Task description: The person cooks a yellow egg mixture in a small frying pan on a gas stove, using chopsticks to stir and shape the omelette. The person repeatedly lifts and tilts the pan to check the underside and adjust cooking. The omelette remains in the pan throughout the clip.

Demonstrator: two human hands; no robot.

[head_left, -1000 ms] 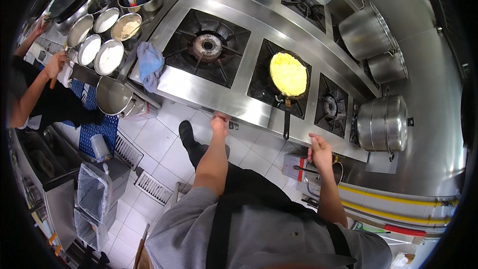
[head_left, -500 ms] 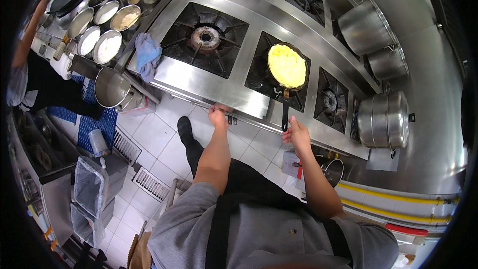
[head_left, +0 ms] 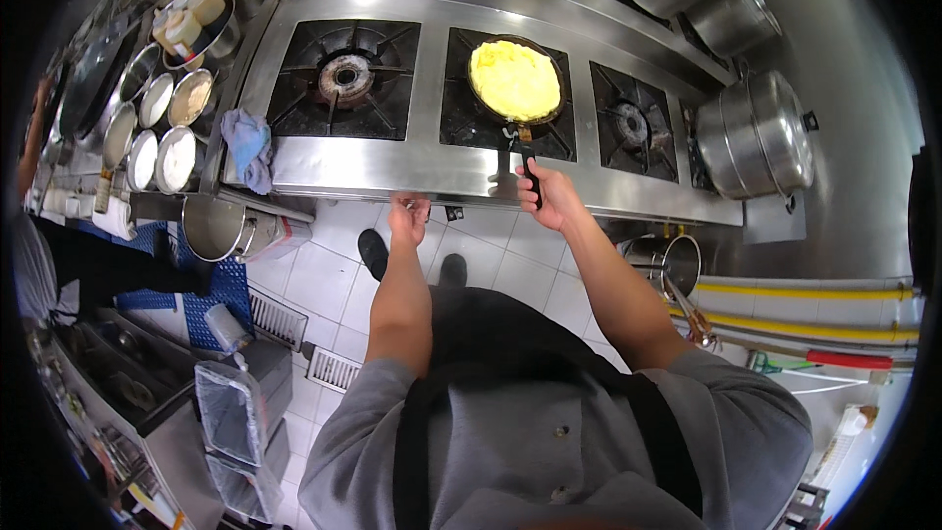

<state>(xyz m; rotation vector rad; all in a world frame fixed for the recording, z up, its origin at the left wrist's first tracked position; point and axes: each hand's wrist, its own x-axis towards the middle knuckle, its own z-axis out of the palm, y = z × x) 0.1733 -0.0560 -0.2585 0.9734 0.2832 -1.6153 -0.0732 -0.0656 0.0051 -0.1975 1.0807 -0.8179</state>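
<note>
A black frying pan [head_left: 561, 117] sits on the middle front burner [head_left: 453, 128] of the stove. A thick, round, bright yellow layer of food [head_left: 515, 79], egg by its look, fills it. My right hand [head_left: 552, 199] is wrapped round the pan's dark handle [head_left: 531, 175], which points toward me over the stove's front edge. At that edge, farther left, my left hand [head_left: 408, 220] has its fingers curled in against the stove front. What those fingers grip, if anything, is hidden. A small dark control knob [head_left: 453, 213] shows just right of them.
Bare burners [head_left: 345, 79] flank the pan. A crumpled blue cloth [head_left: 248, 149] lies at the stove's left corner, beside metal bowls [head_left: 177, 159] of white contents. A large lidded pot [head_left: 754, 133] stands at the right. Another person's dark-clothed leg [head_left: 118, 260] is at the left.
My right hand, earlier with its fingers beside the handle's end, has closed round the handle. The whole view has shifted and turned. My left hand stays at the stove front.
</note>
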